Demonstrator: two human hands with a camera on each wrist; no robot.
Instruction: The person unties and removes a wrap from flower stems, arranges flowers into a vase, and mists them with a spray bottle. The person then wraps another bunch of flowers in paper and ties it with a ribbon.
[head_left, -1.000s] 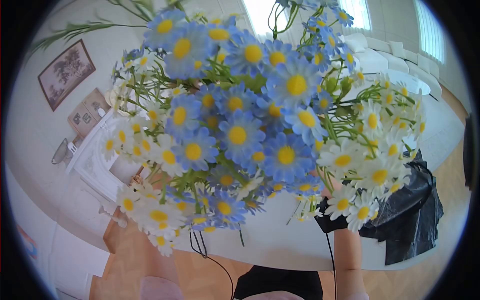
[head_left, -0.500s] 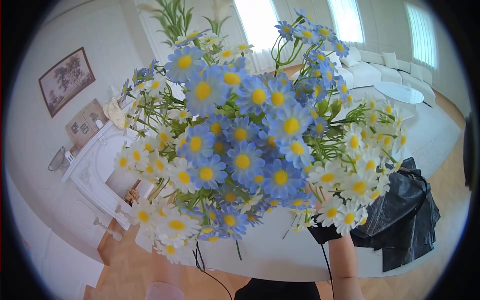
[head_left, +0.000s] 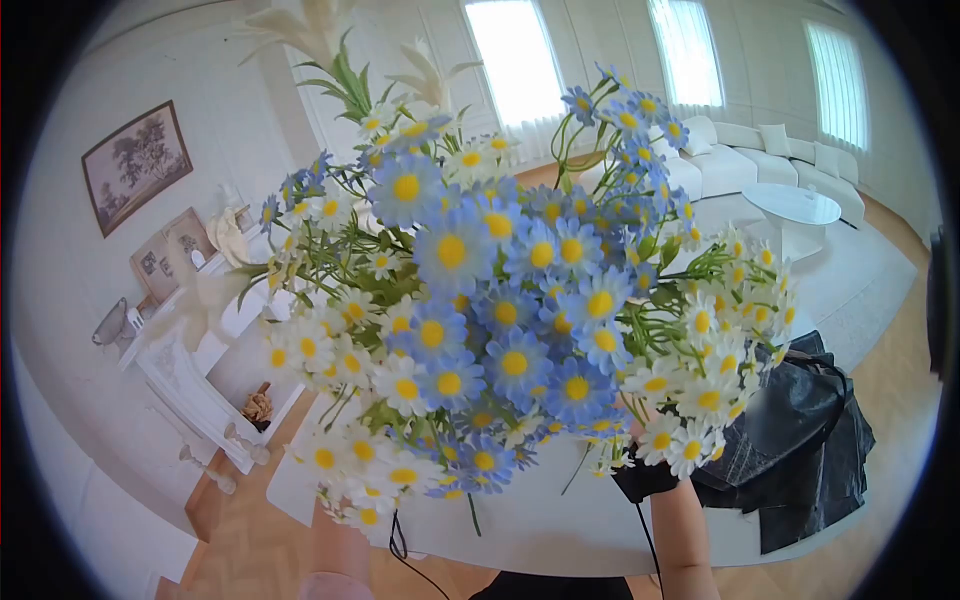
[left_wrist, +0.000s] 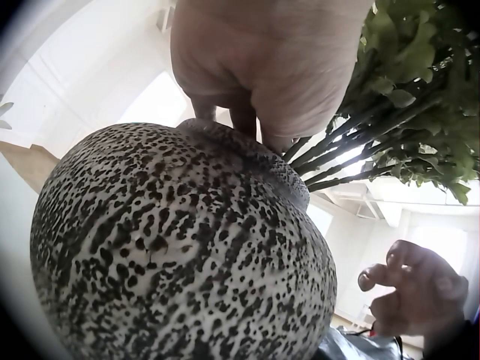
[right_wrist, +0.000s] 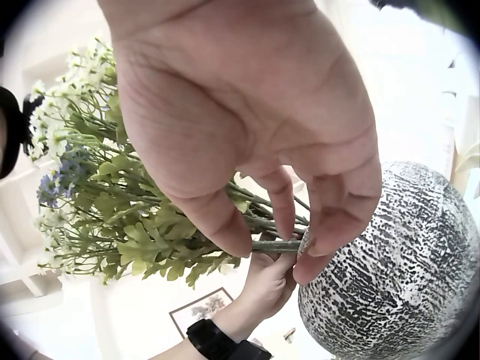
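Observation:
A large bouquet of blue and white daisies fills the middle of the head view and hides most of both hands. Its green stems run into the mouth of a round vase, speckled black and white. My left hand is at the vase's mouth, fingers curled behind the rim and gripping the stems. From the other side, the right wrist view shows that left hand against the stems. My right hand hovers near the stems and vase with loosely bent fingers, holding nothing.
Black plastic sheeting lies on the right of the white table. Dark cords hang by the forearms. A white fireplace stands left; a pale sofa and low round table are at the back right.
The head view has shifted, and the bouquet sits lower in it, showing more of the windows and the tall pale flowers at the top. Both forearms stay beneath the flowers.

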